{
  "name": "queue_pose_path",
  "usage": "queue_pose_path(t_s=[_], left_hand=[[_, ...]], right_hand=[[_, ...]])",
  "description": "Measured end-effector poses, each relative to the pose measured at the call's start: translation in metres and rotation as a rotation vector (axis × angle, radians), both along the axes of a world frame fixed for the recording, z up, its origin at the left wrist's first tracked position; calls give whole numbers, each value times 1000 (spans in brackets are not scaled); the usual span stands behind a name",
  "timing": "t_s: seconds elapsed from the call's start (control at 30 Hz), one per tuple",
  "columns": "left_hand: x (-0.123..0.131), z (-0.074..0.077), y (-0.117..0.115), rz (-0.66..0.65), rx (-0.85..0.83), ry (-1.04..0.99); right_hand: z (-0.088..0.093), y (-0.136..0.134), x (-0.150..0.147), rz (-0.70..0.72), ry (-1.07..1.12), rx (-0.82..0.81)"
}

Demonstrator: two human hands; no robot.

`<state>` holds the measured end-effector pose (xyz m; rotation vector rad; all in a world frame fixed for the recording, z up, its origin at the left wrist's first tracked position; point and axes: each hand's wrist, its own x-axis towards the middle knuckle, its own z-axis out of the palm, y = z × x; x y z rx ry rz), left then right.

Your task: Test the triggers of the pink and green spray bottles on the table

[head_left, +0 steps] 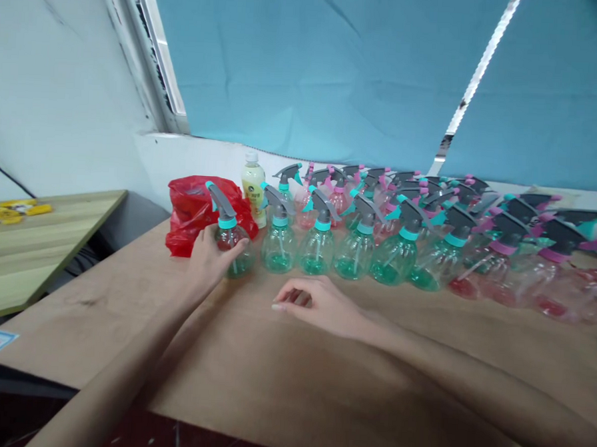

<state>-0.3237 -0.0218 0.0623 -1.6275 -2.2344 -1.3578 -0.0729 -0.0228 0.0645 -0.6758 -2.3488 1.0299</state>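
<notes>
My left hand [211, 255] is wrapped around the body of a green spray bottle [239, 264] at the left end of the front row. That bottle stands upright on the wooden table [251, 361], its grey spray head tipped with turquoise. My right hand [319, 306] hovers over the table in front of the row, fingers curled inward and nothing visible in them. Beyond it stand further green spray bottles, among them one close by [317, 254] and another to its right [354, 258]. Each has a turquoise collar and a thin tube inside.
Behind the left bottle lies a red plastic bag [192, 211], beside a drink bottle with a white cap [253, 184]. Pink and green spray bottles [505, 281] crowd the right and back. A lower wooden table [52, 237] holding yellow pieces [13, 210] is at left.
</notes>
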Motion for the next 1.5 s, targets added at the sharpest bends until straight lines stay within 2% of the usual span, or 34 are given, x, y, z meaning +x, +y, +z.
queue_pose_path(t_s=[0.1, 0.2, 0.37, 0.47, 0.6, 0.7, 0.87, 0.97, 1.07, 1.17, 1.27, 1.37, 1.5], left_hand=[[3, -3, -18, -6, 55, -32], [17, -8, -38, -39, 100, -86], [64, -16, -66, -143, 157, -109], [102, -21, -71, -249, 47, -59], [164, -25, -59, -434, 85, -11], [217, -26, -45, -622, 42, 1], [297, -24, -21, -863, -14, 56], [334, -23, -9, -902, -31, 17], [362, -25, 0, -927, 2, 0], [378, -32, 6, -935, 36, 23], [383, -41, 10, -952, 57, 67], [376, -48, 14, -1029, 53, 107], [355, -52, 21, -1095, -33, 158]], right_hand=[[0, 1, 7, -25, 1, 7], [2, 0, 18, -36, 29, 43], [12, -4, 49, -88, 46, 77], [17, -6, 76, -107, 17, 48], [20, -7, 114, -172, 46, 22], [19, -8, 144, -260, 170, 28], [18, -5, 193, -476, 391, 44], [19, -1, 220, -582, 453, 42], [20, 5, 241, -628, 480, 66], [19, 11, 253, -655, 477, 67], [15, 18, 258, -646, 497, 47], [11, 27, 260, -608, 496, 59], [10, 42, 262, -516, 474, 58]])
